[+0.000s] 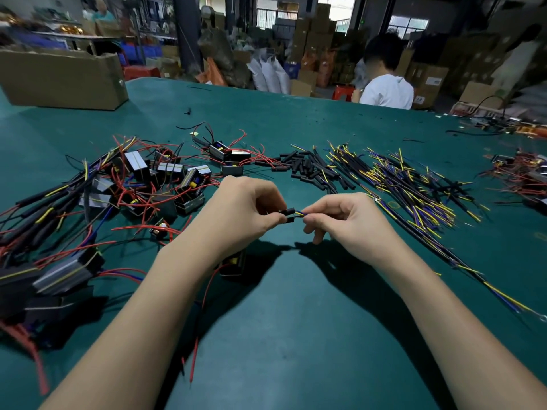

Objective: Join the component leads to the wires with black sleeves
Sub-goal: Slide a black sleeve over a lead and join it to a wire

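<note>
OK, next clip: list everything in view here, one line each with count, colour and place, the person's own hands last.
table: one, green, fills the foreground.
components: many, black and silver with red leads, heaped left of centre.
loose sleeves: a pile, black, centre back.
wires: many, black with yellow and blue ends, spread at right.
cardboard box: one, brown, far left on the table.
seated person: one, white shirt, beyond the far edge.
stacked cartons: many, brown, background.
left hand: pinches two black sleeves.
right hand: pinches yellow and blue wire ends.
</note>
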`<action>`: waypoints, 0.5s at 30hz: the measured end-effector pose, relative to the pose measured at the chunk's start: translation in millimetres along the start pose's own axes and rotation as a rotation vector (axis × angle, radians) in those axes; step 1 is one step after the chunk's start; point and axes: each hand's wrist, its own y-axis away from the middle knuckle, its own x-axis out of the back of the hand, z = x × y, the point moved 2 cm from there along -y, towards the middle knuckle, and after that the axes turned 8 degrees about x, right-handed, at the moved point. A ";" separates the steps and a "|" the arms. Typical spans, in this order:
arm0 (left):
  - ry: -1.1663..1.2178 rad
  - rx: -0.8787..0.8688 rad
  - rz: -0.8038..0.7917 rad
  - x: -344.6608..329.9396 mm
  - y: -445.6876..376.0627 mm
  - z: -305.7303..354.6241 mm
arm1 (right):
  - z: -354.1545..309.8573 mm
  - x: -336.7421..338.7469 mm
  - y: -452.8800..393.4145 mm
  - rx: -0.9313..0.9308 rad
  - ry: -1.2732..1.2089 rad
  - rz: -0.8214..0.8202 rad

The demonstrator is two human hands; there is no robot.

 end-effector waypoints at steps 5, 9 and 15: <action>0.011 -0.014 -0.014 -4.3 1.2 -0.1 | 1.4 -3.9 0.0 -0.008 0.061 -0.016; -0.008 -0.053 -0.014 -7.7 1.6 0.0 | 0.7 -4.1 -0.2 0.027 0.146 -0.030; -0.057 -0.119 -0.026 -10.8 0.8 -0.3 | 0.7 -6.1 0.3 0.096 0.221 -0.095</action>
